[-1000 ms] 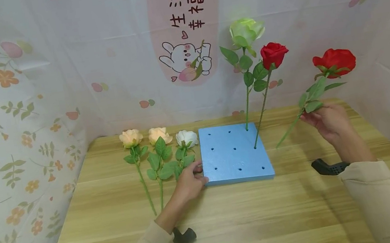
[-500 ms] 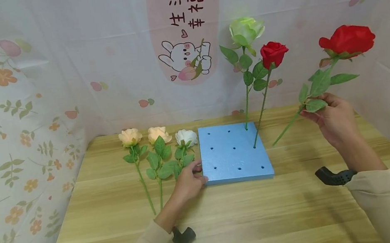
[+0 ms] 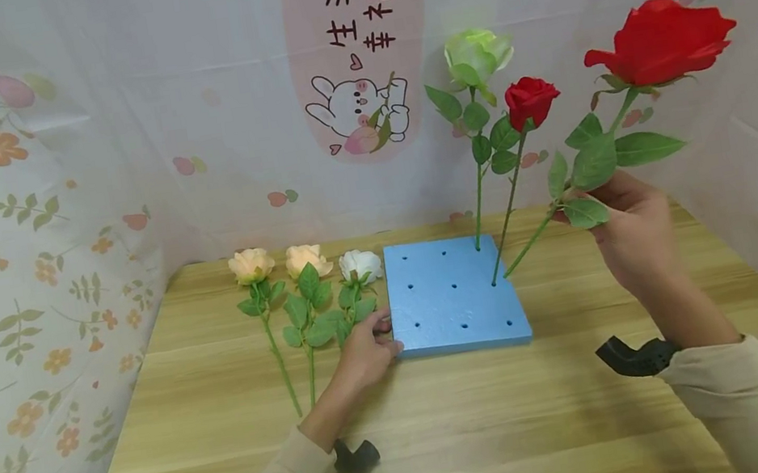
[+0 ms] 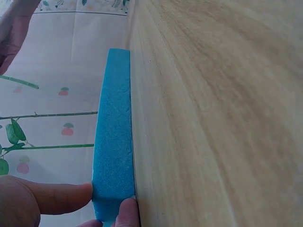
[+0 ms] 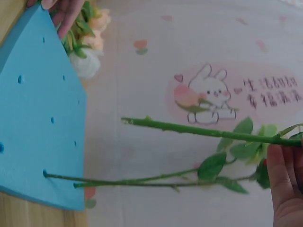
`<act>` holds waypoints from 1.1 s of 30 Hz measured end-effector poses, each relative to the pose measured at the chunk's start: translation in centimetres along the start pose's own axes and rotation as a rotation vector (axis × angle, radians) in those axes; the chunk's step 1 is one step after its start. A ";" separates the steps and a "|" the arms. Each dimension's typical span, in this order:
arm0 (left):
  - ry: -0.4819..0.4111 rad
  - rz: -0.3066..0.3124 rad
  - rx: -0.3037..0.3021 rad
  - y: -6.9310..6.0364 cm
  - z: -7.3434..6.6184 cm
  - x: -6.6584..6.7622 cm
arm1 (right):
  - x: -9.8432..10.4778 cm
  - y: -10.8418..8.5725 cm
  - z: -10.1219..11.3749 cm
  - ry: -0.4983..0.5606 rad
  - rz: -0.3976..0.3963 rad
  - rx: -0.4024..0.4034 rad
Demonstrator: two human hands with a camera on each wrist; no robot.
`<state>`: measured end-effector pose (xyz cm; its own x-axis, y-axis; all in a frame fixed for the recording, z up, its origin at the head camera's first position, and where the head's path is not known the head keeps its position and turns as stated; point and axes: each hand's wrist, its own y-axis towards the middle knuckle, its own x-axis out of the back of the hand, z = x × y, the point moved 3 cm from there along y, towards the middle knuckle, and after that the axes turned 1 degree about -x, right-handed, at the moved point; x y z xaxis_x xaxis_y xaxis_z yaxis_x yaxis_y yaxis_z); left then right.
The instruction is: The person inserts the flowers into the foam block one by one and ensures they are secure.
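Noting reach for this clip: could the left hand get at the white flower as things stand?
Probably yes: the left hand is close to the white flower, with only leaves between, but would likely need to release the blue board first.

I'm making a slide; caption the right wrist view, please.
Right-hand fingers grip a green stem clear of the blue block that holds two other stems.

The head view looks forward and down from the near side, widest and farthest off, across the table (image 3: 489, 432) to the far backdrop (image 3: 229, 169). Low and close, the left wrist view faces the near side of the blue board (image 4: 113, 127), turned sideways. The right wrist view, also sideways, looks far and left, sharing the board with both others and the printed rabbit (image 5: 213, 97) with the head view.
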<state>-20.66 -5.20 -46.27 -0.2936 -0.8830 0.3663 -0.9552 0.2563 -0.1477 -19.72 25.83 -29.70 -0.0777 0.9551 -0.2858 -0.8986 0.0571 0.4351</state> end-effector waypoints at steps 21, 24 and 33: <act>-0.020 0.001 0.000 -0.1 0.1 0.0 | -5.7 2.8 -4.5 -0.743 0.028 0.003; -0.027 0.000 0.004 -0.1 0.2 0.0 | -5.7 3.5 -5.9 -0.753 0.032 0.015; -0.022 0.004 0.002 0.1 0.2 0.0 | -5.1 5.2 -10.1 -0.757 0.023 -0.003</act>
<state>-20.71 -5.27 -46.41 -0.2967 -0.8905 0.3450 -0.9539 0.2594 -0.1509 -28.33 18.34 -34.59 0.2209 0.8947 0.3883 -0.9014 0.0352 0.4316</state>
